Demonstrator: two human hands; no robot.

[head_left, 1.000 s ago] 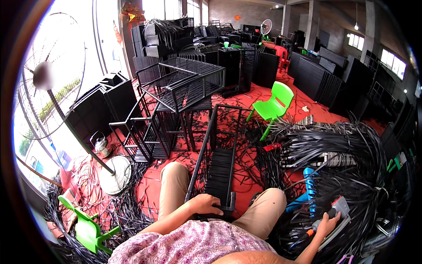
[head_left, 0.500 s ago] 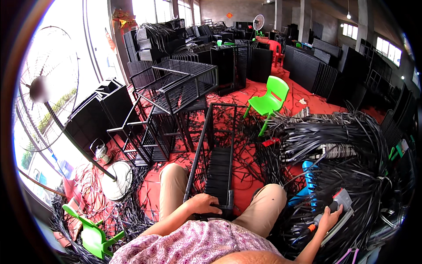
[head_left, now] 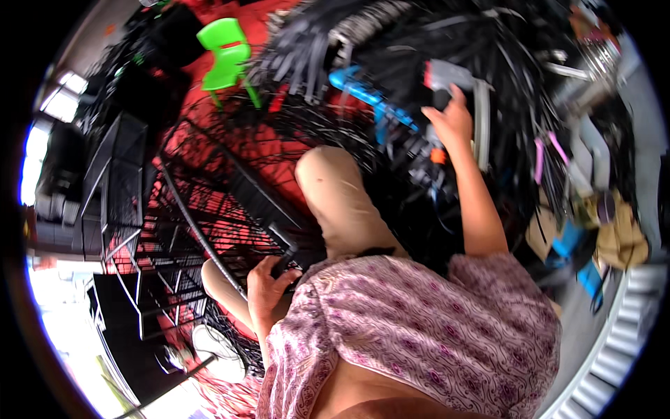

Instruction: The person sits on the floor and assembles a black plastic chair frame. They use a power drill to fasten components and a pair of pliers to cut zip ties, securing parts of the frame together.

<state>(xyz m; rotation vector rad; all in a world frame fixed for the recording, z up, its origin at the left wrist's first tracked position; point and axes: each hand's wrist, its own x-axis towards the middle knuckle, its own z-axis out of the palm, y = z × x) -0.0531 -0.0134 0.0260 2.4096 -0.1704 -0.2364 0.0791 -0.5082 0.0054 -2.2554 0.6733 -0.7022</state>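
Observation:
My left hand grips the near end of a black metal frame with black strips woven across part of it. The frame leans between my knees. My right hand reaches out to the far right, thumb and fingers spread, its fingertips at the dark grip of a grey and red staple gun. That tool lies on a heap of black flat strips, and an orange fitting shows by my wrist. Motion blur hides whether the fingers press on the grip.
A green plastic chair stands on the red floor, strewn with black strips. A bright blue object lies beside the heap. Pink-handled scissors and a tan bag are at the right. More black frames stand at the left.
The view has swung to the right and tilted, so the chair and frames now sit further left. My right hand stays at the staple gun; my left stays on the frame.

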